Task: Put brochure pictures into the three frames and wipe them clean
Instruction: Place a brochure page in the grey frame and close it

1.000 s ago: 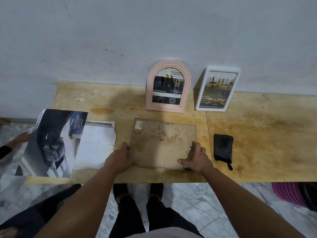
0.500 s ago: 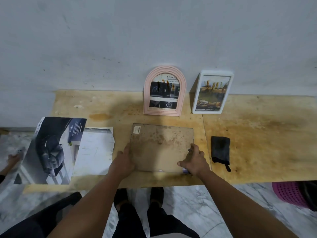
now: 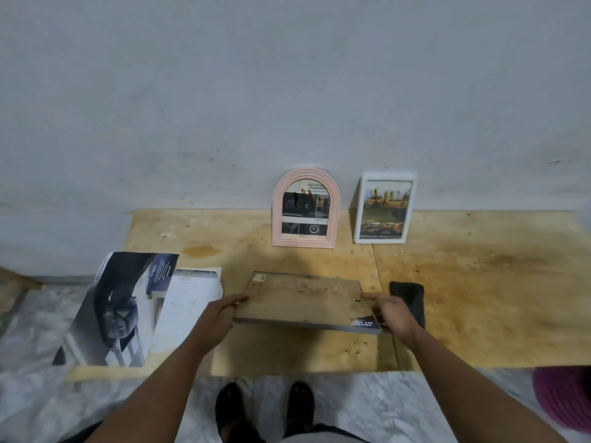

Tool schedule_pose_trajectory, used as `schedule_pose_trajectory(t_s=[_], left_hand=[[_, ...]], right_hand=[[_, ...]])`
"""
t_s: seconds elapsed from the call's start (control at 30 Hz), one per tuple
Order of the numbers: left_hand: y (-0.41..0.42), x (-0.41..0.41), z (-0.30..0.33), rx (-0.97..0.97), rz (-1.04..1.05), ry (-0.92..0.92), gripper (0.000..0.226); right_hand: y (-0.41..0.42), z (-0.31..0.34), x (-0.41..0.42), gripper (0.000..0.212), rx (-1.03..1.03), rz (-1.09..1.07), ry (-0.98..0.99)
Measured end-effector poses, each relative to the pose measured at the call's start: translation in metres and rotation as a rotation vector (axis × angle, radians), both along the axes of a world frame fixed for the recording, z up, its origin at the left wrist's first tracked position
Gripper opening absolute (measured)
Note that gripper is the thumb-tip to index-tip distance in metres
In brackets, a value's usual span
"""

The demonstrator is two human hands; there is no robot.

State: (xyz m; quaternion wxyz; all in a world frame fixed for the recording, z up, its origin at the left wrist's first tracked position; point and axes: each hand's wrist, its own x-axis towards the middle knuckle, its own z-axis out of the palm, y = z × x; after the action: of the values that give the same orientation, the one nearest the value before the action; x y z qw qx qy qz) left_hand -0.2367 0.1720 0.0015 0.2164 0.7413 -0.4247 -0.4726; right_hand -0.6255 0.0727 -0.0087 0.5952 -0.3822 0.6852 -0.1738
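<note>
Frame (image 3: 303, 302) lifted off table, back up, long axis sideways; left hand (image 3: 216, 319), right hand (image 3: 391, 314) gripping ends.

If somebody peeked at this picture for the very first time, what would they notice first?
Probably the flat brown-backed picture frame in the middle, held face down above the wooden table by the left hand and right hand. Next, the pink arched frame and white rectangular frame leaning on the grey wall, pictures already inside. A dark car brochure lies at the left, a black cloth at the right.
</note>
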Motion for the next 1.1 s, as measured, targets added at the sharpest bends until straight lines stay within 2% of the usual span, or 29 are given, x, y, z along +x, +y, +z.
schedule_pose_trajectory(t_s=[0.1, 0.23, 0.33, 0.4, 0.47, 0.57, 0.63, 0.73, 0.87, 0.97, 1.1], left_hand=[[-0.012, 0.007, 0.014, 0.013, 0.018, 0.039, 0.056], [-0.021, 0.010, 0.033, -0.054, 0.066, 0.066, 0.034], [-0.028, 0.012, 0.041, -0.114, 0.130, 0.108, 0.019], [-0.032, 0.013, 0.047, -0.124, 0.186, 0.151, 0.011], [-0.035, 0.012, 0.052, -0.111, 0.223, 0.191, 0.016], [-0.036, 0.002, 0.056, -0.055, 0.330, 0.339, 0.026], [-0.033, -0.008, 0.054, -0.013, 0.456, 0.452, 0.034], [-0.021, -0.024, 0.048, 0.058, 0.592, 0.606, 0.041], [-0.004, -0.035, 0.032, 0.103, 0.657, 0.710, 0.035], [0.000, -0.035, 0.020, 0.118, 0.679, 0.691, 0.034], [0.000, -0.037, 0.011, 0.127, 0.694, 0.635, 0.032]], right_hand=[[-0.005, 0.022, -0.006, 0.046, 0.040, 0.055, -0.052], [-0.010, 0.035, -0.012, 0.027, 0.088, 0.142, -0.238], [-0.014, 0.037, -0.011, 0.012, 0.020, 0.153, -0.211], [-0.018, 0.034, -0.008, 0.030, -0.038, 0.147, -0.175], [-0.021, 0.035, -0.004, 0.044, -0.058, 0.102, -0.196], [-0.023, 0.035, 0.008, 0.052, 0.029, 0.002, -0.440], [-0.022, 0.040, 0.020, 0.048, 0.073, -0.070, -0.571], [-0.022, 0.040, 0.030, 0.048, 0.066, -0.188, -0.530], [-0.018, 0.036, 0.032, 0.041, 0.120, -0.350, -0.546], [-0.015, 0.029, 0.030, 0.044, 0.145, -0.337, -0.501], [-0.009, 0.026, 0.022, 0.039, 0.112, -0.275, -0.325]])
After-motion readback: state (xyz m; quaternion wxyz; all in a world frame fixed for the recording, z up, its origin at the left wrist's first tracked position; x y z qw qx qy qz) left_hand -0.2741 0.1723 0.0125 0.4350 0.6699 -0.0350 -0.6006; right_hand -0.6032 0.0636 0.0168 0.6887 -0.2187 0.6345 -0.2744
